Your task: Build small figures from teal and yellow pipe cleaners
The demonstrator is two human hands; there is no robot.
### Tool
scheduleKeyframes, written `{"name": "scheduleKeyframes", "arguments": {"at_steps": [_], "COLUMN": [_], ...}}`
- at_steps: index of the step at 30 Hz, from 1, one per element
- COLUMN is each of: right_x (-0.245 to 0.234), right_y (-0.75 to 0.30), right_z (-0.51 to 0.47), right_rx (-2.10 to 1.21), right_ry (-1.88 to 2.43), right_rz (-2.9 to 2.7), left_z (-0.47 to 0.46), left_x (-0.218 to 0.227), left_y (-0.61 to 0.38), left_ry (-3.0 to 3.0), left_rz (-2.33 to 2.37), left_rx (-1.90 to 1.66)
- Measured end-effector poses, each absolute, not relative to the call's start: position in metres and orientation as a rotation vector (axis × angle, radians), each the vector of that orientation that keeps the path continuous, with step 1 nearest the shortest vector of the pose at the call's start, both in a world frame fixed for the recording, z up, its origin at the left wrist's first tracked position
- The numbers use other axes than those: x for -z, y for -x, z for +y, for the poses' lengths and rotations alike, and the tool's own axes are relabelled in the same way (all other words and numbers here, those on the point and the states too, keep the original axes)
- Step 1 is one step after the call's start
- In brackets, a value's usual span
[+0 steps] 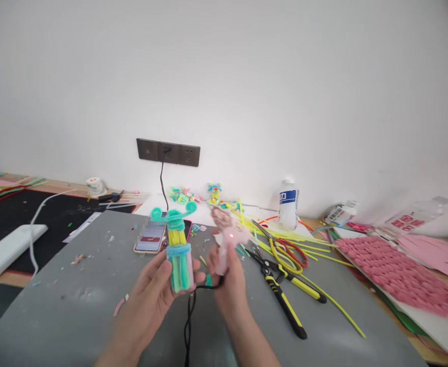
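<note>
My left hand [147, 300] is closed around a small figure made of pipe cleaners [178, 244], teal loops on top, yellow in the middle, teal and pink below. I hold it upright above the grey mat [74, 300]. My right hand [229, 278] grips a pink tool with a small red light [227, 239], held just right of the figure; a black cable [189, 316] runs down from it toward me. The tool's tip is blurred.
A phone [150, 238] lies on the mat behind the figure. Pliers with yellow and black handles [281, 293], scissors [285, 247] and loose yellow pipe cleaners [323, 285] lie to the right. A white bottle [287, 203], pink sheets [396, 275] and wall sockets [168, 152] stand further back.
</note>
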State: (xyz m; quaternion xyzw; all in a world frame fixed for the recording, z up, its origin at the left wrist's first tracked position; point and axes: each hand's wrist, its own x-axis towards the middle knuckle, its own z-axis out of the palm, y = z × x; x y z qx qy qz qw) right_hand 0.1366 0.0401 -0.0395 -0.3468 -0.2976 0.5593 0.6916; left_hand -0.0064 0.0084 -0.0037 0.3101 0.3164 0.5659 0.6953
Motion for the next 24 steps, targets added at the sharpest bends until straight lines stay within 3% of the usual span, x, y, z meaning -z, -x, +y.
{"name": "scheduleKeyframes", "arguments": {"at_steps": [9, 24], "right_x": [0.054, 0.061], "right_y": [-0.192, -0.180], "right_z": [-0.015, -0.014], "right_rx": [-1.061, -1.145], "right_ry": [0.791, 0.963], "right_rz": [-0.694, -0.901], "left_z": [0.045, 0.040], "left_x": [0.037, 0.051], "left_y": [-0.011, -0.026], "left_ry": [-0.766, -0.865], "left_rz": [0.838, 0.814], "left_rx": [-1.087, -0.965]}}
